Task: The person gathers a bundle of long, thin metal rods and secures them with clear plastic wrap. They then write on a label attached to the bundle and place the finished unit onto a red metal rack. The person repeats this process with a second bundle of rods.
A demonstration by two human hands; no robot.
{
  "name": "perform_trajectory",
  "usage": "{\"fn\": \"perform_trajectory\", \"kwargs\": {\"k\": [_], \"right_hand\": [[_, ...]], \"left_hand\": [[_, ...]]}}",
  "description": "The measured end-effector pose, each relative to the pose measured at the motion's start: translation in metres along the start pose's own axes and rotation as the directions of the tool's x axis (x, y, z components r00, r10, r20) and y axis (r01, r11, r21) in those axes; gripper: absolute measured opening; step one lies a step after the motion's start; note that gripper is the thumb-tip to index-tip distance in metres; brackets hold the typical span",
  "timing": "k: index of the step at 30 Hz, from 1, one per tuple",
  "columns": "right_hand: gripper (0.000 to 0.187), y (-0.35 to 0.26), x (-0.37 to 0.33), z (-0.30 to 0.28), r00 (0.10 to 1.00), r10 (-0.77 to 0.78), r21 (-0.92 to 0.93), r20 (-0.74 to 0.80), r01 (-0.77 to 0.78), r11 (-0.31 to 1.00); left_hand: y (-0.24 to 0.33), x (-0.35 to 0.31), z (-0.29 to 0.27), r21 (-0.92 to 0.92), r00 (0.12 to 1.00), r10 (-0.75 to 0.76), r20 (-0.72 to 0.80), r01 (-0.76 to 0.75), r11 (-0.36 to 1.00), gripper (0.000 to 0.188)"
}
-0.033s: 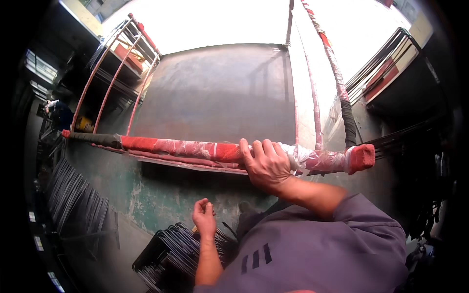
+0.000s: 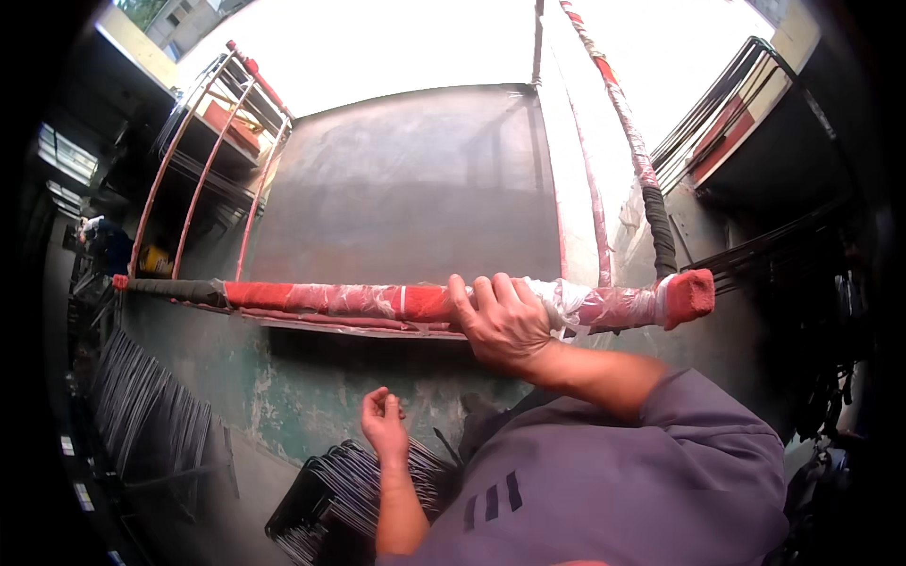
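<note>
My right hand (image 2: 505, 325) is closed over the top rail (image 2: 349, 301) of a metal trolley frame. That rail is wrapped in red cloth and clear plastic film, with a dark wrapping at its left end and a red padded tip at its right. White wrapping bunches just right of my fingers. Lower and to the left, my left hand (image 2: 385, 426) hangs away from the rail. Its fingers are curled in toward the thumb, and no object shows in it. Beyond the rail lies the trolley's flat grey deck (image 2: 415, 189).
Bundled black metal frames (image 2: 321, 491) stand on the floor by my left forearm. More thin rods (image 2: 151, 396) lean at the left. Racked black frames (image 2: 727, 123) are at the right. Red upright bars (image 2: 193, 179) close the trolley's left end. A person (image 2: 113, 245) is far left.
The trolley frame and both hands sit slightly further left in view. My right hand keeps its hold on the rail, and my left hand stays curled.
</note>
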State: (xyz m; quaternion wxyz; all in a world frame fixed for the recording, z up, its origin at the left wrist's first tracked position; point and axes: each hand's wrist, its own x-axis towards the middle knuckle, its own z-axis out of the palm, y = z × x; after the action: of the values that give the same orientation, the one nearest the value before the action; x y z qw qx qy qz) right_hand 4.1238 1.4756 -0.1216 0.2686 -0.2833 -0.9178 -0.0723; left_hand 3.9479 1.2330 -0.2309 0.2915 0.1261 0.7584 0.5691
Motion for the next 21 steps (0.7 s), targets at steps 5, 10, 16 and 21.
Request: {"fn": "perform_trajectory", "kwargs": {"k": [5,10,16,21], "right_hand": [[0.052,0.007,-0.012,-0.006,0.998,0.049,0.005,-0.046,-0.049,0.999],[0.061,0.017,-0.049,-0.051,0.980,-0.104,0.687,-0.173,0.195,0.700],[0.047,0.203,-0.174,-0.138,0.634,-0.689,0.870,0.350,-0.493,-0.012],[0.036,0.330,-0.206,-0.171,0.791,-0.419,0.857,0.446,-0.513,-0.057]], "left_hand": [[-0.030,0.015,0.029,0.407,0.948,-0.021,0.318,-0.117,0.906,0.017],[-0.060,-0.064,0.124,0.384,0.594,-0.212,0.776,-0.179,0.906,0.030],[-0.089,-0.155,0.355,0.513,0.593,-0.409,0.694,-0.009,0.858,0.030],[-0.028,-0.203,0.467,0.468,0.549,-0.422,0.722,0.062,0.882,0.027]]}}
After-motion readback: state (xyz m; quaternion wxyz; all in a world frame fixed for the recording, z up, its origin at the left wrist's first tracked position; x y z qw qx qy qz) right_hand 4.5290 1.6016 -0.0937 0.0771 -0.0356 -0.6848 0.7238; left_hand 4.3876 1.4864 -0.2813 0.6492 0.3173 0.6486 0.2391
